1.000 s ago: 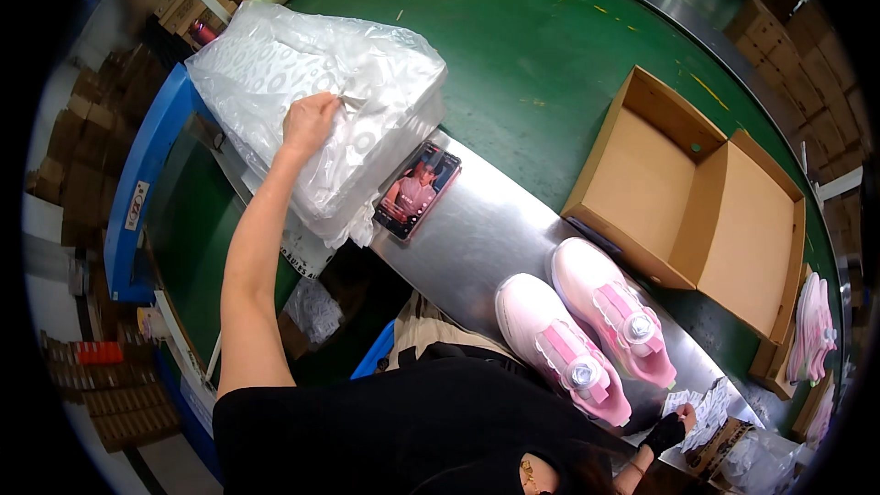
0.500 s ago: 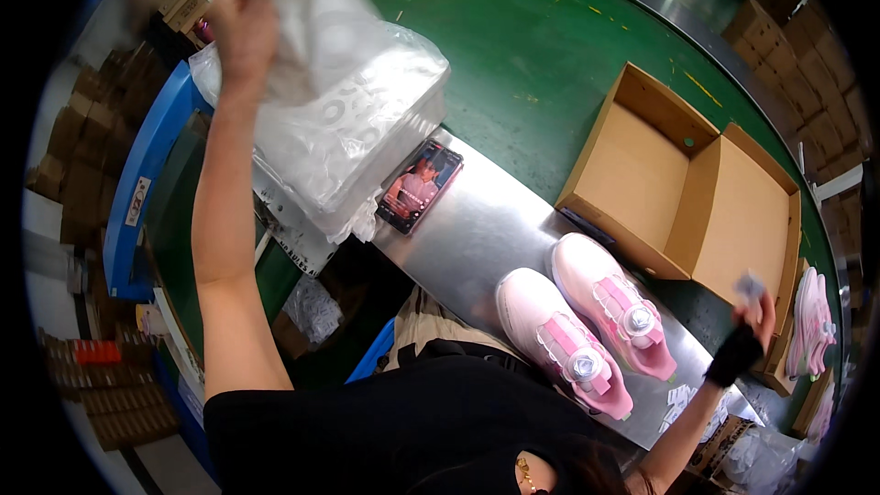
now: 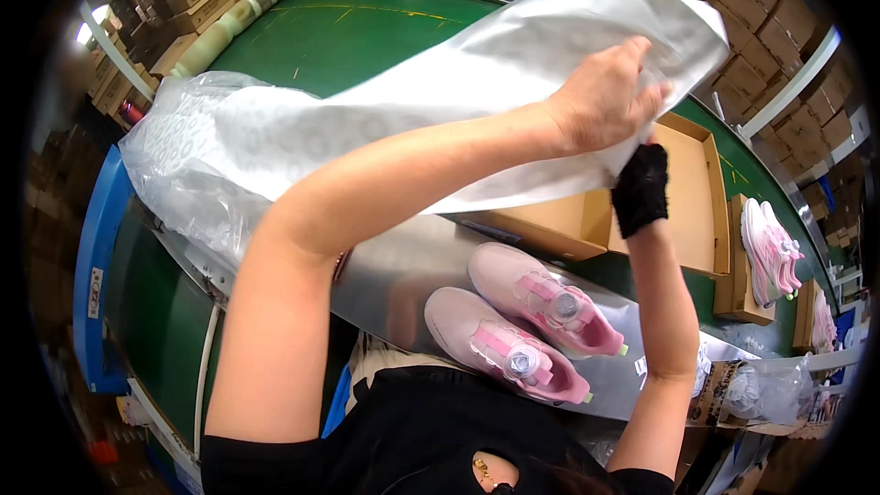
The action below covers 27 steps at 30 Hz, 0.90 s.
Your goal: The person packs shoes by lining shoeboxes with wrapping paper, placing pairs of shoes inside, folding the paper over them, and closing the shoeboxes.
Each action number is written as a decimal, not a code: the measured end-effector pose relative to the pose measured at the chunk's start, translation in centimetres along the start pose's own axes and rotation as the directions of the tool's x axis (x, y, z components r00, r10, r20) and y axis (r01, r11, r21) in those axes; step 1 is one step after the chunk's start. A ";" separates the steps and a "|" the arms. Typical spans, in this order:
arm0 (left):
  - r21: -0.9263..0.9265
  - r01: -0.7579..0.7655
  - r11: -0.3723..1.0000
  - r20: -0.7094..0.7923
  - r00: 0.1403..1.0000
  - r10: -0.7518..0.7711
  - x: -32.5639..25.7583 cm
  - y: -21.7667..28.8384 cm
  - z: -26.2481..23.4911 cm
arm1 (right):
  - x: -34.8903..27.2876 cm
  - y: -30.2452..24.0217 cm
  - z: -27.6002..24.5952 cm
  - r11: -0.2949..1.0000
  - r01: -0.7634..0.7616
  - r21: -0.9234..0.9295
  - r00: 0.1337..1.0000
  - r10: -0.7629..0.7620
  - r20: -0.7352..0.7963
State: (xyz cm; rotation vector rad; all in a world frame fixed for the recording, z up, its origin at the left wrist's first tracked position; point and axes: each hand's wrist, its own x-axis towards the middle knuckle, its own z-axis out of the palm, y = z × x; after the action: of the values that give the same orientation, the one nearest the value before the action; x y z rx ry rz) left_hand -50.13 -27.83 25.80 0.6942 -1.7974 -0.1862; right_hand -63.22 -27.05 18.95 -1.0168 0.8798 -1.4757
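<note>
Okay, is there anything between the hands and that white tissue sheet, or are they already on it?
Nothing visible stands between. The left hand already grips the white tissue sheet at its raised edge, and the right hand, in a black glove, touches it from below, above the open cardboard box.

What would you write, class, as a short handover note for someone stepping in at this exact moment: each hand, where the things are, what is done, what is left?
Left hand: raised over the belt, gripping one sheet of white paper.
Right hand: in a black glove, up under the same sheet at its edge; grip hidden.
Things: two pink shoes lie side by side on the metal table, bare. Open cardboard box sits behind them on the green belt, partly hidden by the sheet. Paper stack in plastic at left.
Done: one sheet lifted.
Left: shoes are not yet wrapped or boxed.
</note>
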 end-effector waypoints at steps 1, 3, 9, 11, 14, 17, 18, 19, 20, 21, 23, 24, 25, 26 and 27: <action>0.112 -0.056 0.992 0.049 0.997 0.051 -0.5 -1.1 0.7 | 1.0 -0.4 -2.0 0.987 0.049 -0.152 0.994 -0.064 -0.093; 0.257 -0.034 0.966 0.183 0.983 -0.014 -1.7 -2.1 0.2 | 3.6 -1.0 -8.4 0.907 0.153 -0.391 0.930 -0.266 -0.252; 0.671 -0.086 0.737 0.356 0.909 -0.217 -9.8 -9.8 -3.4 | 5.6 -5.9 -31.3 0.760 -0.160 -0.630 0.670 -0.385 -0.634; 0.804 -0.063 0.592 0.295 0.906 -0.304 -12.1 -11.4 -5.2 | 4.5 -6.9 -34.7 0.541 -0.477 -0.693 0.587 -0.391 -0.709; 0.892 0.138 0.431 0.099 0.869 -0.485 -14.0 -12.1 -7.1 | 3.0 -7.8 -39.5 0.371 -0.636 -0.677 0.529 -0.429 -0.732; 0.754 0.543 0.369 -0.170 0.704 -0.689 -15.6 -13.2 -8.3 | 1.9 -7.7 -42.5 0.223 -0.624 -0.749 0.560 -0.541 -0.628; 0.529 0.795 0.298 -0.324 0.513 -0.795 -16.4 -14.0 -8.6 | 1.9 -7.8 -42.9 0.148 -0.614 -0.775 0.576 -0.588 -0.568; 0.262 0.907 0.328 -0.342 0.406 -0.848 -17.9 -15.9 -9.4 | 2.1 -7.9 -42.7 0.049 -0.680 -0.732 0.572 -0.589 -0.571; 0.260 0.908 0.330 -0.338 0.405 -0.849 -18.0 -15.6 -9.1 | 1.8 -8.2 -41.4 0.047 -0.682 -0.730 0.570 -0.591 -0.571; -0.089 0.987 0.133 -0.134 0.121 -0.984 -17.8 -14.5 -8.8 | 1.2 -8.6 -37.8 -0.127 -0.490 -0.862 0.518 -0.838 -0.170; -0.410 0.895 -0.177 0.237 -0.083 -0.968 -18.0 -14.5 -8.5 | 0.1 -8.8 -29.9 -0.432 -0.207 -0.878 0.404 -0.855 0.325; -0.408 0.896 -0.177 0.241 -0.081 -0.967 -17.5 -14.6 -8.2 | 0.0 -8.4 -26.2 -0.486 -0.090 -0.870 0.472 -0.790 0.392; -0.386 0.913 -0.134 0.230 -0.046 -0.972 -17.1 -14.8 -7.8 | 0.1 -7.5 -22.3 -0.521 -0.036 -0.853 0.556 -0.719 0.417; -0.365 0.927 -0.087 0.225 -0.003 -0.974 -16.5 -15.1 -7.5 | 0.4 -6.7 -18.6 -0.554 0.018 -0.832 0.626 -0.642 0.442; -0.368 0.926 -0.081 0.230 0.006 -0.973 -16.0 -15.6 -7.2 | 0.9 -5.6 -15.6 -0.518 0.130 -0.845 0.653 -0.597 0.466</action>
State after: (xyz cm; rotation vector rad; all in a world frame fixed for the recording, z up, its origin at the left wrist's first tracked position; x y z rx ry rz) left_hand -35.01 -30.28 8.02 1.5430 -0.6510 -1.4978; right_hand -79.84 -27.26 18.69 -2.8479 2.4207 -1.1689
